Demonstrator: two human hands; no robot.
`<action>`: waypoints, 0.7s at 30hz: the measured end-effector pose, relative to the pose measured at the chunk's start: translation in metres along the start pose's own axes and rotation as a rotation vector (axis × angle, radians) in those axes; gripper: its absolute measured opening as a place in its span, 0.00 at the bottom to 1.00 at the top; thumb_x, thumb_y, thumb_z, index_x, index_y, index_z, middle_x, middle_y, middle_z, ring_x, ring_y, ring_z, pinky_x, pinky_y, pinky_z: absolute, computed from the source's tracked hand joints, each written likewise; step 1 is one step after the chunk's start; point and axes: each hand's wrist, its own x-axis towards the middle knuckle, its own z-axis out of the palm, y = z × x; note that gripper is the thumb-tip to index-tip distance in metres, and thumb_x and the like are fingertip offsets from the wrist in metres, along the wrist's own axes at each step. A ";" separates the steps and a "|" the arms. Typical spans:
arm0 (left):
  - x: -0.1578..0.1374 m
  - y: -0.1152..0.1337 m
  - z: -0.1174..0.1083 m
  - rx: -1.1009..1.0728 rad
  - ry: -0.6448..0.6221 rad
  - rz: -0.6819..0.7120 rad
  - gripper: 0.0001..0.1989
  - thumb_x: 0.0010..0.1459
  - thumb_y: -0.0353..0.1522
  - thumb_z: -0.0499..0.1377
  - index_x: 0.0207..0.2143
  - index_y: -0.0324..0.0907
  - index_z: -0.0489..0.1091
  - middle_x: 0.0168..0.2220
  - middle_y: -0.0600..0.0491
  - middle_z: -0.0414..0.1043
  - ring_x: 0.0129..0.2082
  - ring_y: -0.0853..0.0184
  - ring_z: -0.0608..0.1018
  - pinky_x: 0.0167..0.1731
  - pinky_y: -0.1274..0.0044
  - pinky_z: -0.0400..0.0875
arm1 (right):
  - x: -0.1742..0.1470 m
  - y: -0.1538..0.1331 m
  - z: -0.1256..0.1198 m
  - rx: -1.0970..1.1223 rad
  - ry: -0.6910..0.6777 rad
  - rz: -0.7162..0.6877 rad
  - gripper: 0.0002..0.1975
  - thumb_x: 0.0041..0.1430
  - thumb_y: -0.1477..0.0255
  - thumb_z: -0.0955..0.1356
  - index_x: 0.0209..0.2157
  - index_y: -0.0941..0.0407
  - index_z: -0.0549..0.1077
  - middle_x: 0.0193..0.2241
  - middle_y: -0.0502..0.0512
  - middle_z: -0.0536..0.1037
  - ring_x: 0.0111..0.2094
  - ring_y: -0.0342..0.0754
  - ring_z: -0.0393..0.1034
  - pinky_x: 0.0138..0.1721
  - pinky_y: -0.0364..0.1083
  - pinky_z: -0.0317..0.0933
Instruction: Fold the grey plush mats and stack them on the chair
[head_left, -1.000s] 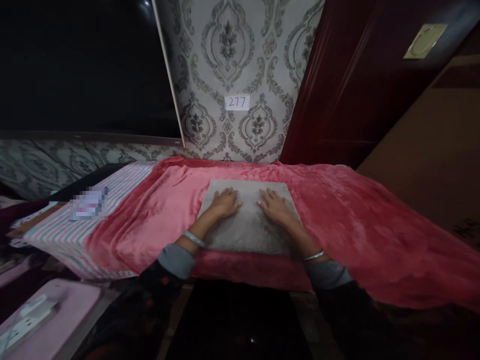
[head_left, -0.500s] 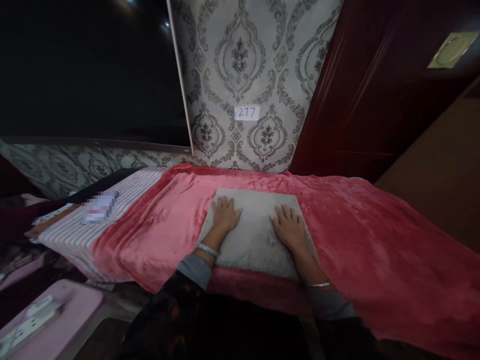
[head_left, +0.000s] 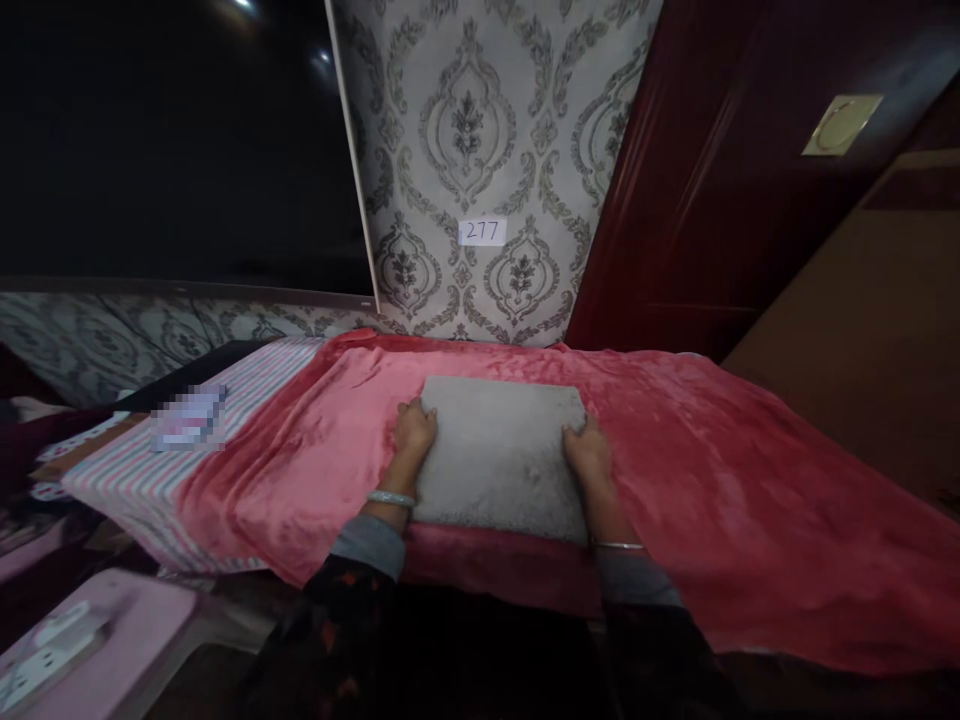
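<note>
A grey rectangular mat (head_left: 499, 450) with a plush, fuzzy surface lies on a red blanket (head_left: 720, 480). My left hand (head_left: 414, 430) grips its left edge, thumb on top and fingers curled at the side. On the opposite edge, my right hand (head_left: 590, 455) holds the mat the same way, its fingers partly hidden. A bangle circles each wrist.
Under the blanket's left side shows a striped cloth (head_left: 142, 470) with a blurred-out item (head_left: 187, 418) on it. A pink stool or small table (head_left: 142, 610) at lower left carries a white power strip (head_left: 52, 660). Behind are a large dark screen (head_left: 172, 150) and patterned wallpaper.
Both hands have gone from lying flat on the mat to gripping its left and right edges. The view has shifted slightly to the right.
</note>
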 end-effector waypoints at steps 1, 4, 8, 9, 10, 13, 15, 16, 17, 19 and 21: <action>0.000 0.000 0.000 -0.007 -0.006 -0.004 0.25 0.66 0.39 0.49 0.62 0.39 0.64 0.58 0.36 0.67 0.48 0.54 0.79 0.45 0.66 0.73 | 0.000 0.000 0.000 0.001 0.006 0.000 0.34 0.65 0.64 0.59 0.68 0.65 0.56 0.54 0.72 0.73 0.54 0.63 0.70 0.53 0.56 0.65; -0.002 -0.002 0.000 -0.002 0.008 0.001 0.24 0.66 0.36 0.46 0.61 0.38 0.64 0.57 0.36 0.67 0.48 0.55 0.79 0.46 0.66 0.73 | -0.002 -0.001 0.000 -0.007 0.020 -0.023 0.32 0.65 0.66 0.58 0.68 0.64 0.56 0.54 0.74 0.72 0.55 0.64 0.70 0.52 0.58 0.65; -0.008 0.003 -0.004 0.096 0.126 0.132 0.24 0.65 0.35 0.49 0.62 0.37 0.64 0.64 0.36 0.60 0.61 0.51 0.68 0.57 0.64 0.66 | -0.004 -0.008 -0.003 -0.079 0.024 -0.010 0.32 0.65 0.67 0.58 0.68 0.61 0.57 0.61 0.73 0.67 0.60 0.65 0.64 0.55 0.62 0.63; -0.009 0.008 -0.005 0.132 0.127 0.198 0.25 0.66 0.35 0.48 0.62 0.37 0.64 0.65 0.36 0.58 0.64 0.50 0.65 0.59 0.62 0.64 | -0.003 -0.013 -0.004 -0.114 0.023 -0.029 0.32 0.65 0.67 0.59 0.68 0.61 0.57 0.64 0.72 0.63 0.63 0.65 0.60 0.56 0.63 0.61; -0.011 0.015 -0.006 0.162 0.092 0.277 0.25 0.66 0.35 0.47 0.62 0.37 0.63 0.66 0.36 0.58 0.66 0.50 0.63 0.60 0.60 0.62 | -0.003 -0.018 -0.005 -0.152 0.015 -0.070 0.32 0.64 0.68 0.59 0.69 0.60 0.56 0.67 0.70 0.58 0.66 0.65 0.55 0.58 0.64 0.59; -0.019 0.046 -0.003 0.195 -0.136 0.527 0.23 0.68 0.37 0.46 0.62 0.44 0.65 0.65 0.42 0.63 0.66 0.55 0.63 0.61 0.61 0.61 | 0.000 -0.037 -0.006 -0.249 -0.065 -0.279 0.31 0.66 0.69 0.58 0.69 0.57 0.56 0.71 0.63 0.49 0.70 0.61 0.45 0.62 0.63 0.55; -0.027 0.067 0.006 0.193 -0.260 0.663 0.23 0.67 0.39 0.49 0.63 0.49 0.64 0.67 0.49 0.62 0.67 0.60 0.63 0.63 0.63 0.60 | 0.000 -0.045 -0.003 -0.297 -0.141 -0.392 0.29 0.68 0.69 0.55 0.69 0.54 0.57 0.71 0.60 0.50 0.70 0.58 0.46 0.63 0.62 0.54; -0.031 0.075 0.012 0.193 -0.288 0.722 0.24 0.67 0.40 0.49 0.64 0.51 0.62 0.68 0.51 0.59 0.68 0.60 0.61 0.64 0.62 0.58 | 0.000 -0.046 0.000 -0.323 -0.167 -0.430 0.28 0.69 0.69 0.54 0.68 0.54 0.58 0.71 0.59 0.51 0.69 0.57 0.47 0.63 0.62 0.54; -0.036 0.082 0.020 0.196 -0.296 0.774 0.25 0.67 0.40 0.48 0.65 0.51 0.60 0.70 0.51 0.56 0.69 0.60 0.58 0.65 0.60 0.55 | -0.001 -0.045 0.004 -0.349 -0.178 -0.462 0.28 0.70 0.69 0.53 0.68 0.53 0.58 0.70 0.58 0.52 0.69 0.56 0.48 0.63 0.62 0.53; -0.045 0.088 0.034 0.206 -0.274 0.855 0.27 0.69 0.39 0.44 0.67 0.47 0.57 0.72 0.48 0.50 0.71 0.58 0.53 0.67 0.54 0.48 | -0.003 -0.040 0.011 -0.396 -0.156 -0.512 0.27 0.71 0.67 0.52 0.68 0.52 0.58 0.70 0.57 0.54 0.69 0.56 0.48 0.65 0.61 0.49; -0.050 0.088 0.044 0.213 -0.235 0.891 0.28 0.70 0.39 0.41 0.69 0.44 0.55 0.72 0.45 0.48 0.72 0.57 0.51 0.67 0.51 0.44 | -0.005 -0.034 0.016 -0.420 -0.117 -0.536 0.27 0.72 0.66 0.53 0.69 0.52 0.57 0.70 0.56 0.54 0.69 0.56 0.47 0.65 0.61 0.47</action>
